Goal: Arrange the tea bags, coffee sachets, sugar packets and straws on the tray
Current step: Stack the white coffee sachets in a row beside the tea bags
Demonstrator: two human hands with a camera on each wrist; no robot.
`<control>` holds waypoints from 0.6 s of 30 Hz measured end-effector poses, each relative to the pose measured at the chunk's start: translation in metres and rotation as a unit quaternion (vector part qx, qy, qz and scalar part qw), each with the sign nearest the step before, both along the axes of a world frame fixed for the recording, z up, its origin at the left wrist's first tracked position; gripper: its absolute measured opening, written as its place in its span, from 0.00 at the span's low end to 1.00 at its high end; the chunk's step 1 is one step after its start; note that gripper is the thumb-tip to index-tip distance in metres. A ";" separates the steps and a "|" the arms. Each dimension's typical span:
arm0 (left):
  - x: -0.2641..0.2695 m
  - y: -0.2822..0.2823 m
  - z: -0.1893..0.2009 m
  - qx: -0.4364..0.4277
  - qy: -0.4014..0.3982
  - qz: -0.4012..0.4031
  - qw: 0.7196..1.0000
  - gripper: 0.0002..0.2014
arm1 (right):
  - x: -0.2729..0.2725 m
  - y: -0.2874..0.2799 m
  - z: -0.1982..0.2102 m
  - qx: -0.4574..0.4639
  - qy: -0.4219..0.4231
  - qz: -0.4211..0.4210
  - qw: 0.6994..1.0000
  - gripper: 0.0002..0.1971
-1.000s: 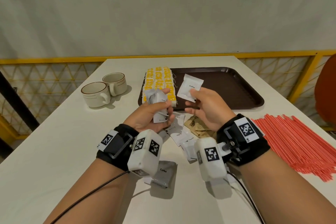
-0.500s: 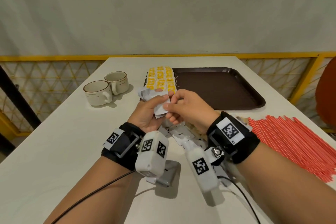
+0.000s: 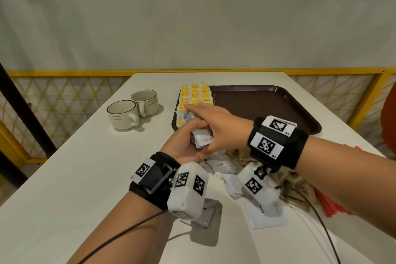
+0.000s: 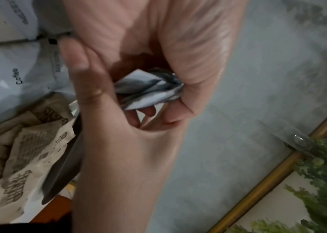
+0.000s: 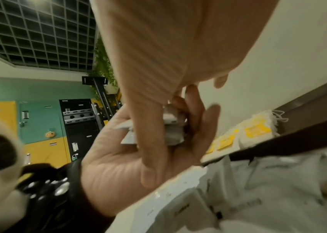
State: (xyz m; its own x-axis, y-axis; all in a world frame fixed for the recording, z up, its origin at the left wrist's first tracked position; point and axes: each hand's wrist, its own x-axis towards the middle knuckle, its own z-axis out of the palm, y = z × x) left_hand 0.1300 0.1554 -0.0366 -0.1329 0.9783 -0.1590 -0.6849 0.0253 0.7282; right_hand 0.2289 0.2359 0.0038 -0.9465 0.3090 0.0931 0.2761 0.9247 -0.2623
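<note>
My left hand holds a small stack of white coffee sachets just in front of the brown tray. My right hand reaches across from the right and pinches the same stack, thumb below and fingers over it. In the left wrist view the sachets sit bunched between both hands. The right wrist view shows my thumb lying across the sachets. Yellow-tagged tea bags lie in rows on the tray's left end. More loose coffee sachets and brown sugar packets lie under my right wrist. Red straws lie at the right.
Two cream cups stand left of the tray on the white table. A further coffee sachet lies near the front, and another lies under my left wrist camera. A yellow mesh railing runs behind the table.
My right hand brought a single sachet onto the stack in my left hand, then slid across over it. Both hands moved forward toward the tray's near left corner.
</note>
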 end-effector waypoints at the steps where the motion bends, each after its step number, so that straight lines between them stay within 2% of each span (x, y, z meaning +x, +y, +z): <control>1: -0.001 0.000 -0.002 -0.006 0.011 0.004 1.000 0.14 | -0.001 0.004 0.002 -0.005 0.001 0.017 1.000 0.55; 3: -0.003 0.001 -0.003 -0.018 0.022 0.017 0.999 0.20 | -0.002 0.010 0.007 -0.019 0.014 0.045 0.999 0.50; 5: 0.000 0.004 0.000 -0.029 0.041 0.005 0.999 0.14 | -0.002 0.013 0.011 -0.034 0.020 0.056 0.998 0.47; 7: 0.004 0.007 0.001 -0.034 0.038 0.038 0.998 0.10 | -0.002 0.011 0.011 -0.036 0.022 0.053 0.998 0.48; 9: 0.006 0.008 0.000 -0.046 0.035 0.077 0.995 0.16 | -0.005 0.010 0.006 -0.027 0.031 0.044 0.998 0.45; 11: 0.007 0.006 0.000 -0.048 0.042 0.079 0.995 0.25 | -0.009 0.008 0.000 -0.016 0.045 0.038 0.998 0.38; 13: 0.005 0.004 0.001 -0.027 0.051 0.082 0.995 0.28 | -0.012 0.007 -0.002 -0.016 0.064 0.033 0.997 0.35; 18: 0.005 0.002 0.006 -0.019 0.070 0.079 0.994 0.26 | -0.010 0.003 0.006 0.047 0.052 0.008 0.997 0.45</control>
State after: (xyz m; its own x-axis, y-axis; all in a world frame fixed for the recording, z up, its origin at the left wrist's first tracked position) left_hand 0.1351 0.1577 -0.0311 -0.3072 0.9373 -0.1648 -0.5745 -0.0446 0.8173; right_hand 0.2184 0.2391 0.0100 -0.9349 0.2790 0.2196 0.2363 0.9506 -0.2014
